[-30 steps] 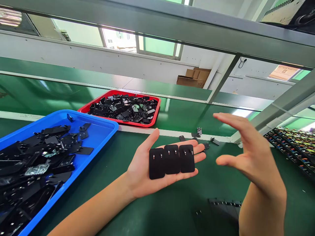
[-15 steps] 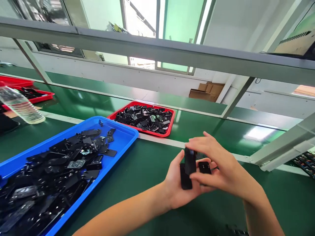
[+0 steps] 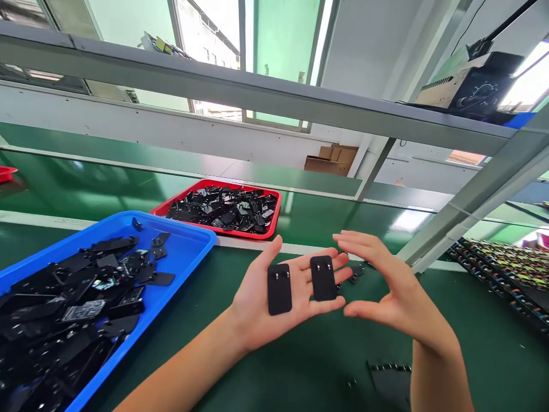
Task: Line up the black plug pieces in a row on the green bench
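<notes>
My left hand [image 3: 274, 306] is turned palm up, its fingers spread, and it carries two small black plates. One black plate [image 3: 279, 292] lies on the palm near the thumb; the other plate [image 3: 323, 280] rests across the fingers. Each is rectangular with rounded corners and a pair of small shiny pins near its upper end. Just to the right, my right hand [image 3: 386, 289] has its thumb and fingers apart with nothing between them. It is close to the left fingertips. Small black parts [image 3: 357, 273] on the bench show partly behind the hands.
A blue tray [image 3: 195, 243] heaped with black parts stands at left. Behind it is a red tray [image 3: 274, 220] of similar pieces. Racks of small multicoloured parts [image 3: 510, 280] stand at right. A dark flat piece [image 3: 390, 383] lies near the right forearm. A shelf beam [image 3: 257, 94] crosses above.
The right hand has moved away from the left palm and let go of the black plate it was gripping. Two plates now lie separately on the left hand. The view has swung right.
</notes>
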A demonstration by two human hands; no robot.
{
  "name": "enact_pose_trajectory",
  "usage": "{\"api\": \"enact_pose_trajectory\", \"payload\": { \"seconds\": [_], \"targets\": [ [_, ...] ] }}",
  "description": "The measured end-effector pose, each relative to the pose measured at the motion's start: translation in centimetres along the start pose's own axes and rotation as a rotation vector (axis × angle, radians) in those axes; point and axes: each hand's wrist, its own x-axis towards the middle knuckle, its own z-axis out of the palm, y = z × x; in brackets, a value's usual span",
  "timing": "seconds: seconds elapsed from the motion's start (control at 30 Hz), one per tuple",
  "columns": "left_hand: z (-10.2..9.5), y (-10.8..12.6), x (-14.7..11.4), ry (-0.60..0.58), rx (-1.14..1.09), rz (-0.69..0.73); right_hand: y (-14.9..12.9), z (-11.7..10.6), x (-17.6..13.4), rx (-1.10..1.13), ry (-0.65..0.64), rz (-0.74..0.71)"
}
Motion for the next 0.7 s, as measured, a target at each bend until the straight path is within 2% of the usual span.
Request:
{"api": "enact_pose_trajectory", "payload": {
  "seconds": [0.1,0.37,0.7],
  "targets": [
    [0.0,-0.1,-0.1,-0.065,0.017,0.013,0.1,0.5,-0.6,-0.057,-0.035,0.007],
    [-0.6,-0.5,0.2,-0.088,0.066,0.001,1.1,0.9,-0.3,-0.073,-0.105,0.007],
    [-0.4,-0.3,0.6,-0.031,0.025,-0.026,1.6,1.8,0.2,-0.047,-0.122,-0.034]
  ]
}}
